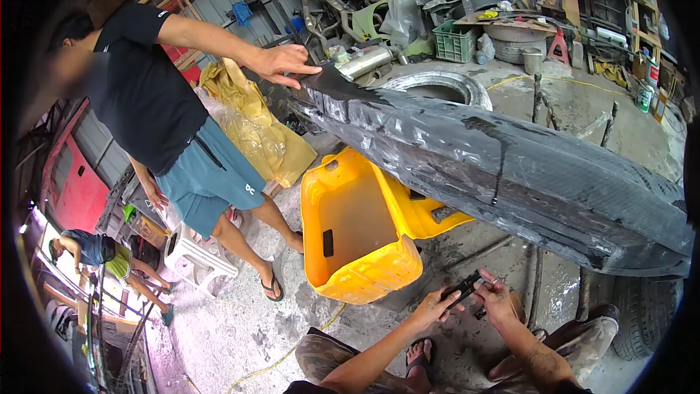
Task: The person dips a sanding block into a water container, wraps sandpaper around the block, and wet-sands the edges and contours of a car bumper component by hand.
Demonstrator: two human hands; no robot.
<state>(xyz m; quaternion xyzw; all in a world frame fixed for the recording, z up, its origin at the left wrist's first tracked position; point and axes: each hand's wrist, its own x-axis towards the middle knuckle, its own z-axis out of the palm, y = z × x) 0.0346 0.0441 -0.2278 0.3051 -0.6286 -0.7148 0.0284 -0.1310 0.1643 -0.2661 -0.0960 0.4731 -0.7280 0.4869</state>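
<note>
My left hand (433,309) is closed around a narrow dark block (464,288), which looks like a sanding block. My right hand (499,301) is closed at the block's other end. A small dark piece shows below the right fingers, too small to name. Both hands are in front of my knees, below a long dark grey panel (496,153) with whitish scuffs and a wet dark streak. To the left of my hands is a yellow cut-open container (364,281) holding cloudy water, with a small black pad (327,242) inside.
A person in a black shirt (138,80) points a finger at the panel's left end. Farther back, another person (109,248) bends over. A tyre (445,84) lies behind the panel; metal stand legs (534,285) rise beneath it. A green crate (456,40) stands behind.
</note>
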